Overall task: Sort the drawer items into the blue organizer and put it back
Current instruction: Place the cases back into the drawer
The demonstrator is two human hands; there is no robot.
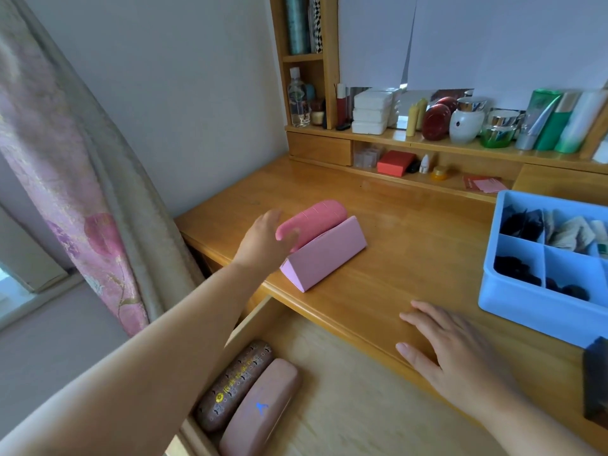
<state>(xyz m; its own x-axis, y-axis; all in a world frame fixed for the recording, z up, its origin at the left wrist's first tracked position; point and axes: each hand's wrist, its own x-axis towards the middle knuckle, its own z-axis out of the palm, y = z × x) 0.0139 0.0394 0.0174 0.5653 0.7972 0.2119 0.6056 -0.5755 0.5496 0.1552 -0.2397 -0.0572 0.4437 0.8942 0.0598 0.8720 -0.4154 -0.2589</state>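
Note:
The blue organizer (pixel 513 297) stands on the desk at the right, its compartments holding dark and pale small items. My left hand (pixel 263 245) reaches to a rounded pink case (pixel 316 218) on the desk, with its fingers round the near end of the case. Next to that case lies a pink triangular box (pixel 325 258). My right hand (pixel 450 350) rests flat on the desk's front edge, fingers spread. Below, the open drawer (pixel 345 390) holds a brown patterned case (pixel 235 383) and a pale pink case (pixel 260 409) at its left end.
A shelf unit at the back carries bottles, jars and white boxes (pixel 371 116), with a red box (pixel 394 162) beneath. A curtain (pixel 75 179) hangs at the left. A dark object (pixel 595 383) sits at the right edge.

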